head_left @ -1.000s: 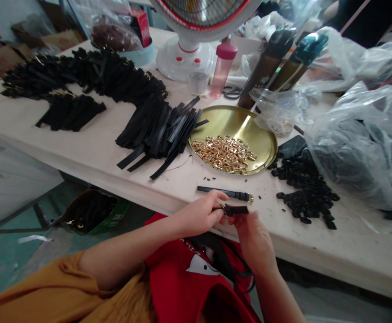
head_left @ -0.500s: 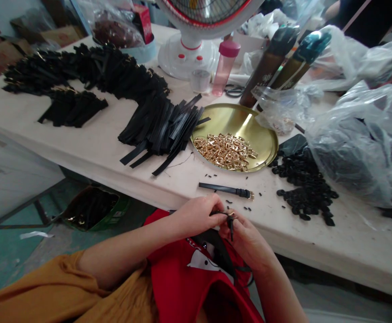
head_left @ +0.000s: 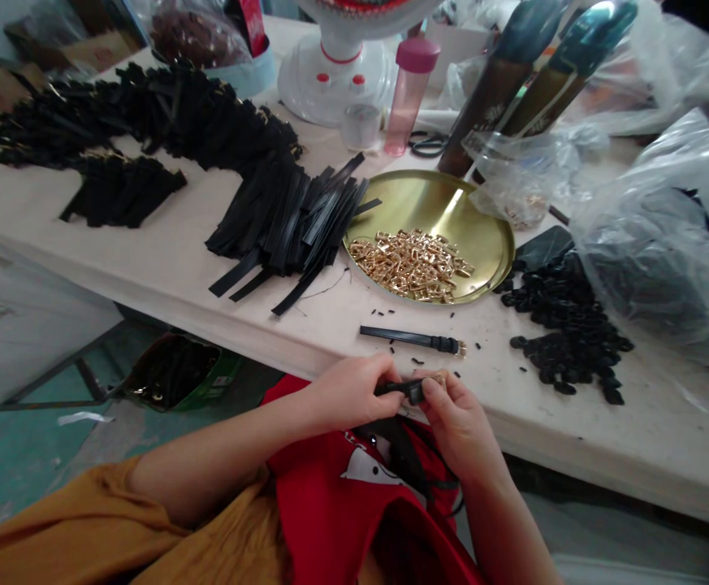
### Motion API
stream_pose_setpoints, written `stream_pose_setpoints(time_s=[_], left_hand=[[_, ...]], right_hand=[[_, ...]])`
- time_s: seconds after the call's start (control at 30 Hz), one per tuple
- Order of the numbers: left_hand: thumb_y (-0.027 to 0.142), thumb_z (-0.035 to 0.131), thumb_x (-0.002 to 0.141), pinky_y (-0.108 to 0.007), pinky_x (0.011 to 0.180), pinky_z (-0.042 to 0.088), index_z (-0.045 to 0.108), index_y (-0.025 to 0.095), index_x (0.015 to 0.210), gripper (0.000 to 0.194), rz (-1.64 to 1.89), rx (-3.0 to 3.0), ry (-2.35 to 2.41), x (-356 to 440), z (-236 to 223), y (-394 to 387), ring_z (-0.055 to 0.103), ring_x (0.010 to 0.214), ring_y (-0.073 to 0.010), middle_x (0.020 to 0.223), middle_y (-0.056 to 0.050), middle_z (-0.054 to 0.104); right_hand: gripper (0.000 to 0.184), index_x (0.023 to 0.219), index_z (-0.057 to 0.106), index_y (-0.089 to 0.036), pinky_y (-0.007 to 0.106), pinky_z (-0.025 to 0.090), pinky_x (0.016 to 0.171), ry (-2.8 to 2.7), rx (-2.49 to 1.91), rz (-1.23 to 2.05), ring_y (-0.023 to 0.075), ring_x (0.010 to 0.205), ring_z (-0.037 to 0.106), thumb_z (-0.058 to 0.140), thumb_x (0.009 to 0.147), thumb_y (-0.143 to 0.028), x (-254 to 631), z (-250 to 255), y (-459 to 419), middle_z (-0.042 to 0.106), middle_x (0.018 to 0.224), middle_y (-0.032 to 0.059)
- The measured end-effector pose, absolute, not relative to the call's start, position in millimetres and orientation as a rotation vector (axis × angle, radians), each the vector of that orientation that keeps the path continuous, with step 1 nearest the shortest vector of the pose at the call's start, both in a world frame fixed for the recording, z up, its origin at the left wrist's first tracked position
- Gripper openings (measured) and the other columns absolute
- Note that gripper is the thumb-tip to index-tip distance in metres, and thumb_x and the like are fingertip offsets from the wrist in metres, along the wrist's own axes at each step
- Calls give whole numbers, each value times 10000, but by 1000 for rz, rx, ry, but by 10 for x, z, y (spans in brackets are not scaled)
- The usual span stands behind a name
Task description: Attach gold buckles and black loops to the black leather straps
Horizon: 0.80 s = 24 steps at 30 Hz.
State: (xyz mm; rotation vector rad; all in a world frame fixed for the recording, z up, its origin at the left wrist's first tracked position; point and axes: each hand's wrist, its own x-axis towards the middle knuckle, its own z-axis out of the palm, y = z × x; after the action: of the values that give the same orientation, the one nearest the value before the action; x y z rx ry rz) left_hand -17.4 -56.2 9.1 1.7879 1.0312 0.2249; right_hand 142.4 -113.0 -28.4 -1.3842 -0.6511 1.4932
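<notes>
My left hand and my right hand meet at the table's front edge, both closed on one black strap. The left fingers pinch its left part. My right thumb and fingers grip the other end, where a bit of gold buckle shows; fingers partly hide it. Just beyond my hands lies a black strap with a gold buckle, flat on the table. Behind that, a round gold tray bears a heap of gold buckles. Loose black strips are piled left of the tray.
Small black loops lie heaped at the right, beside clear plastic bags. Bundled black straps cover the back left. A fan, a pink-lidded bottle and two spray cans stand behind the tray. A bin sits below.
The strap's hanging end has come up and now lies more level between my hands. My right thumb has shifted onto the buckle end. The view has tilted slightly down.
</notes>
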Motion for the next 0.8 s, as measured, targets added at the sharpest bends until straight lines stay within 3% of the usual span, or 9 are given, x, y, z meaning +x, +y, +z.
stream_pose_setpoints(time_s=[0.07, 0.17, 0.23, 0.37, 0.57, 0.8], left_hand=[[235, 502, 718, -205, 557, 372, 539, 167, 844, 148, 231, 1690, 975, -180, 68, -550, 518, 633, -112, 709, 13, 580], [198, 490, 734, -205, 567, 394, 490, 154, 904, 175, 224, 1459, 863, -179, 39, -540, 534, 622, -99, 710, 14, 582], [164, 488, 740, -207, 579, 412, 442, 149, 941, 207, 225, 1277, 777, -177, 30, -538, 541, 614, -85, 738, 12, 585], [117, 473, 763, -195, 569, 412, 397, 151, 958, 212, 233, 1052, 609, -192, 49, -532, 523, 580, -55, 761, 14, 570], [170, 470, 816, -173, 499, 352, 413, 141, 963, 160, 243, 1042, 549, -237, 96, -525, 459, 510, -32, 762, 1, 570], [281, 524, 807, -174, 460, 321, 410, 139, 1018, 279, 261, 956, 519, -246, 36, -560, 424, 461, -31, 743, -9, 591]], right_hand=[[248, 715, 497, -202, 229, 418, 608, -722, -1458, 1403, 98, 610, 504, 677, 683, -369, 1432, -273, -1109, 529, 655, -55], [300, 851, 479, -227, 226, 414, 552, -766, -1477, 1386, 90, 537, 496, 678, 679, -371, 1448, -244, -1094, 508, 629, -76], [320, 926, 473, -233, 222, 407, 525, -765, -1431, 1507, 89, 514, 498, 656, 705, -373, 1465, -231, -1101, 521, 622, -73], [267, 806, 462, -225, 200, 366, 482, -668, -1269, 1787, 88, 486, 492, 676, 697, -342, 1489, -204, -1127, 530, 545, -68], [253, 760, 472, -220, 170, 313, 433, -433, -1064, 1961, 76, 470, 471, 687, 687, -330, 1440, -114, -1136, 552, 535, -50], [185, 780, 482, -218, 181, 336, 446, -450, -1027, 1949, 62, 430, 431, 625, 751, -331, 1402, -124, -1225, 568, 538, -48]])
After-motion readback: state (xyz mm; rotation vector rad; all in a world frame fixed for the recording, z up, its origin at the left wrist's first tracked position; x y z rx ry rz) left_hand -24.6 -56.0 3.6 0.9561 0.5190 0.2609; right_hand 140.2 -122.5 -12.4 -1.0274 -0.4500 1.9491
